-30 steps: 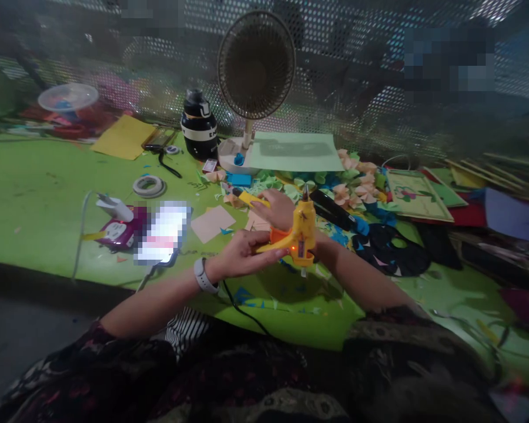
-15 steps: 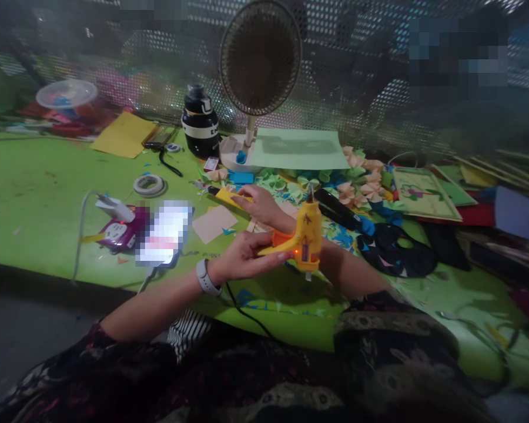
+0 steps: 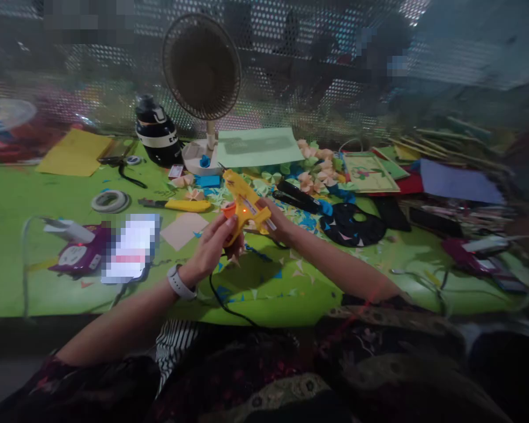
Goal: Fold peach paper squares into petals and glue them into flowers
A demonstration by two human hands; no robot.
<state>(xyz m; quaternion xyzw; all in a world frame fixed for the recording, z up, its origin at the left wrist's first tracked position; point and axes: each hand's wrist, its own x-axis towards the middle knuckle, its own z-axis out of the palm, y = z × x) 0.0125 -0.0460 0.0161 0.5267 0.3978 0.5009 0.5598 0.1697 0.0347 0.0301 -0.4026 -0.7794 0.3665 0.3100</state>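
My left hand (image 3: 211, 244), with a pale band on its wrist, is closed round the handle of a yellow hot glue gun (image 3: 245, 197). A small orange light glows on the gun's side, and its nozzle points away to the upper left. Behind the gun's rear end is my right hand (image 3: 273, 217); its fingers are mostly hidden by the gun, so I cannot make out whether they hold anything. A yellow box cutter (image 3: 187, 205) lies on the green table (image 3: 158, 302) left of the gun. Below it rests a pale pink piece of paper (image 3: 184, 230).
A fan (image 3: 203, 67) and a black bottle (image 3: 157, 138) stand at the back. Folded paper pieces (image 3: 320, 164), a black stapler (image 3: 296, 197) and a black cut-out (image 3: 352, 225) lie to the right. Leftward are a tape roll (image 3: 110, 201), lit phone (image 3: 134, 247) and purple socket box (image 3: 77, 258).
My right hand has drawn back from the box cutter to behind the glue gun. My left hand has tilted the gun, nozzle to the left. The view has swung right.
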